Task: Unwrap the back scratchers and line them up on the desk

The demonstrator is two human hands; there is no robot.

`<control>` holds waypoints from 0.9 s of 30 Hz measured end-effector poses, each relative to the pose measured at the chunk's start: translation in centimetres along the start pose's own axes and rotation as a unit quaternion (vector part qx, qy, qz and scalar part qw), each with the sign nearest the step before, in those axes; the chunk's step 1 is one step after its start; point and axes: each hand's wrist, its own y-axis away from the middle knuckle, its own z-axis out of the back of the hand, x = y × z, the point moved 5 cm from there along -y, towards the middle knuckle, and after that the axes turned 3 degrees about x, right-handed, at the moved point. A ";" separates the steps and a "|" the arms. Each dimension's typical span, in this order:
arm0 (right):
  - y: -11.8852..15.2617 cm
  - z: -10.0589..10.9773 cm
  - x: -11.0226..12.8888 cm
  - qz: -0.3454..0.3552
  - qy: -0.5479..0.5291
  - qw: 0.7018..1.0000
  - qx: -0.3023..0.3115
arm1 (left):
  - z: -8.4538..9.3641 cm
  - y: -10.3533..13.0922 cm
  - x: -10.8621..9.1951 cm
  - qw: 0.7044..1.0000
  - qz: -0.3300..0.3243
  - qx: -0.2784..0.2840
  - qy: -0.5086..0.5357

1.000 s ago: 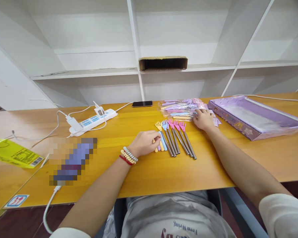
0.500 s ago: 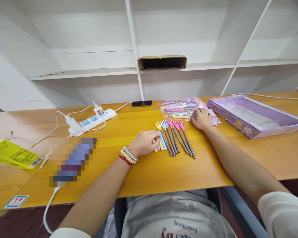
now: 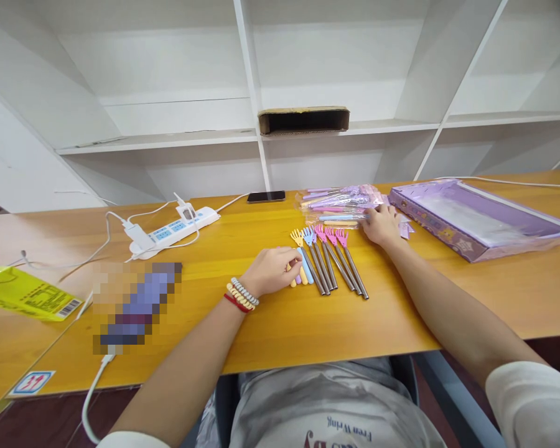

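Observation:
My left hand (image 3: pixel 274 270) rests on the table with its fingers curled, partly covering a small group of coloured plastic handles (image 3: pixel 306 266); what it holds, if anything, is hidden. Just right of it lies a row of several back scratchers (image 3: pixel 330 261) with metal rods and yellow, blue, purple and pink claw heads. My right hand (image 3: pixel 381 224) lies on the right end of a pile of clear-wrapped back scratchers (image 3: pixel 338 199), fingers a little apart and bent over the wrapping. Its fingertips are partly hidden.
A shallow purple box (image 3: pixel 476 218) stands at right. At left are a white power strip (image 3: pixel 175 231) with cables, a pixelated phone-like object (image 3: pixel 140 305) and a yellow packet (image 3: pixel 32 295). A black phone (image 3: pixel 266 196) lies at the back, below shelves holding a cardboard box (image 3: pixel 303 119).
Almost nothing differs. My right hand has shifted very slightly on the wrapped pile; my left hand stays where it was, and the view has tilted a touch.

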 end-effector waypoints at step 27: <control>5.2 6.3 8.5 0.338 -0.151 0.896 -0.246 | 2.6 0.5 2.4 0.964 0.195 -0.177 0.029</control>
